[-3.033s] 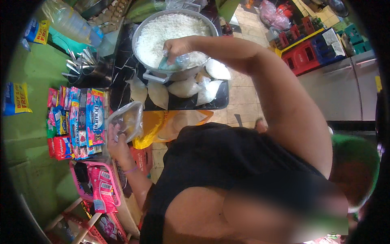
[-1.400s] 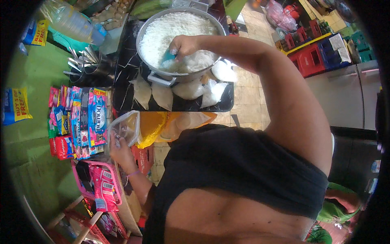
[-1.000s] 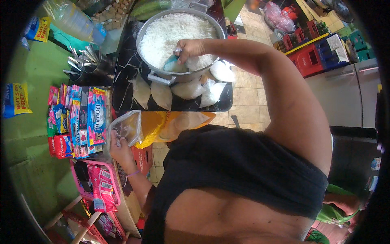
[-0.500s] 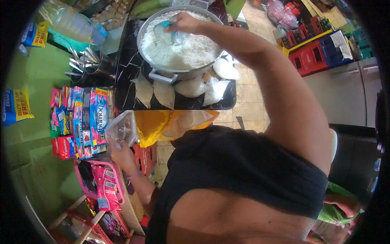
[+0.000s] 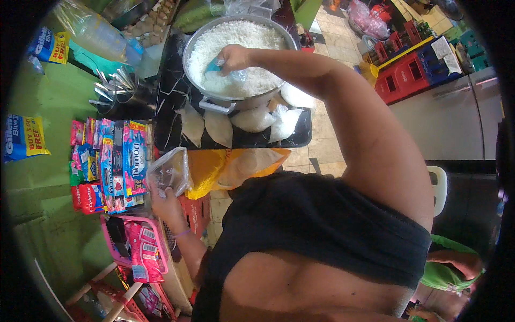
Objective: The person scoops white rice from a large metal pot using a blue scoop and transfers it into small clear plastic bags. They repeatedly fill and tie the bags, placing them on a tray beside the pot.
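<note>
A large metal pot [image 5: 241,97] full of white crumbly grains [image 5: 236,37] stands on the black marbled table. My right hand [image 5: 235,59] is down in the pot, closed around a teal and clear plastic scoop [image 5: 213,65] that rests in the grains. My left hand [image 5: 167,206] holds a clear plastic bag [image 5: 170,167] just off the table's near left corner, its mouth spread and its inside looking empty. Filled, knotted bags of white grains [image 5: 217,129] lie along the table's near edge beside the pot.
Hanging sachets [image 5: 134,155] crowd the green wall left of my left hand. A holder of cutlery [image 5: 129,96] stands beside the pot. Under the table edge is a yellow sack [image 5: 206,169]. Bottle crates [image 5: 405,78] stand at the far right; another person [image 5: 450,268] is at lower right.
My right hand has moved down and toward the near side of the pot with the scoop, lower into the grains. My left hand keeps hold of the bag, almost unmoved.
</note>
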A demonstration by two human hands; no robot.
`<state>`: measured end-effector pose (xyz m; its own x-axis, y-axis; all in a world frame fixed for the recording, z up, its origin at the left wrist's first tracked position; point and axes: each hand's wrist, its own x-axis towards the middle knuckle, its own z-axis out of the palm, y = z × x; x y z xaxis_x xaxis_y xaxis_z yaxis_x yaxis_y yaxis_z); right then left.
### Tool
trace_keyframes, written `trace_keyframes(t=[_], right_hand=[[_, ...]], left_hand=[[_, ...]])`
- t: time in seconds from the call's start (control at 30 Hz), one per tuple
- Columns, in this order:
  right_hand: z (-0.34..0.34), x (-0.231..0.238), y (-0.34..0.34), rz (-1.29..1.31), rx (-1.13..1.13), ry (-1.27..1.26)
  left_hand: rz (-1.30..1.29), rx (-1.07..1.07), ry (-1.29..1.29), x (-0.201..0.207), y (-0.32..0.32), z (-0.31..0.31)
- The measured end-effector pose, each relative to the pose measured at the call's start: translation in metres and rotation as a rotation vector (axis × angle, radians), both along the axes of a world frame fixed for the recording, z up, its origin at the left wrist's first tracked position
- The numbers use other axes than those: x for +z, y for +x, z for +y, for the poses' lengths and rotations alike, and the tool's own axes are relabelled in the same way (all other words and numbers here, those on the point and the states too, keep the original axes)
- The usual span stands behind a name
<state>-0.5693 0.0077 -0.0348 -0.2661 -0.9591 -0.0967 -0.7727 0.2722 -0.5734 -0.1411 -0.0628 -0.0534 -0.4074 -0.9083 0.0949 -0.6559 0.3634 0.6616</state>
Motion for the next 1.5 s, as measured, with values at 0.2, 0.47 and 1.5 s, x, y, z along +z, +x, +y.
trace_keyframes(t=[0.2, 0.47, 1.5], right_hand=[[0.015, -0.005, 0.005, -0.413, -0.010, -0.031], [0.040, 0.002, 0.014, -0.686, -0.062, -0.051], [0.162, 0.066, 0.067, -0.489, -0.458, -0.586]], left_hand=[[0.205, -0.051, 0.060, -0.013, -0.002, -0.011], [0.447, -0.123, 0.560, 0.039, -0.040, -0.005], [0.416, -0.991, 1.050, 0.119, -0.280, 0.041]])
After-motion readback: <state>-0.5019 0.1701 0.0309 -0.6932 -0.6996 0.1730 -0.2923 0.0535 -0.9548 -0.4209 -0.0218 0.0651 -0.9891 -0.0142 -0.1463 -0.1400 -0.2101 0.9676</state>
